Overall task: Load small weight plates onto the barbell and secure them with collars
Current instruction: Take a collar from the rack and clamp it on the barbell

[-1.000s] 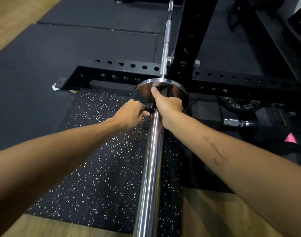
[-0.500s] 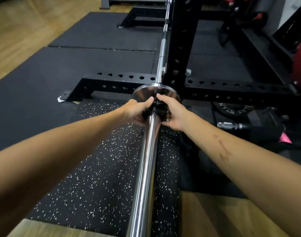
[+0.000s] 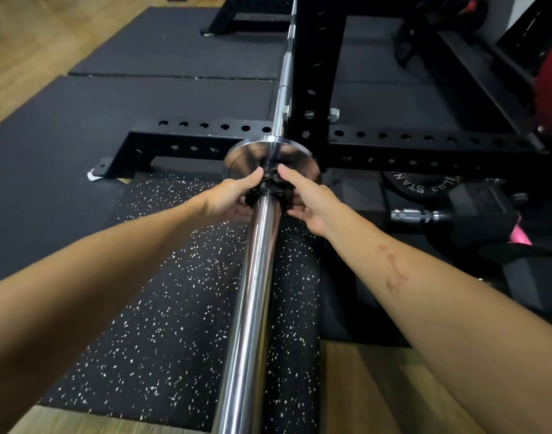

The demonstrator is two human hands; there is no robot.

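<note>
A chrome barbell sleeve [image 3: 252, 308] runs from the bottom of the view up to a small shiny weight plate [image 3: 246, 156] seated on it. A black collar [image 3: 268, 189] sits around the sleeve right against the plate. My left hand [image 3: 231, 198] grips the collar from the left, thumb on top. My right hand [image 3: 306, 198] holds it from the right, thumb tip near the plate's face. Most of the collar is hidden by my fingers. The thinner bar shaft [image 3: 284, 76] continues beyond the plate along the rack.
A black perforated rack upright [image 3: 318, 67] and its base beam [image 3: 425, 145] stand just behind the plate. A black plate [image 3: 415, 186] lies on the floor at right beside a chrome fitting [image 3: 415, 216] and a pink item [image 3: 522, 236]. Speckled mat [image 3: 162, 308] lies below.
My right hand has come off the plate's face and dropped to the collar's right side. My left hand has shifted its grip on the collar. The view has tilted up a little.
</note>
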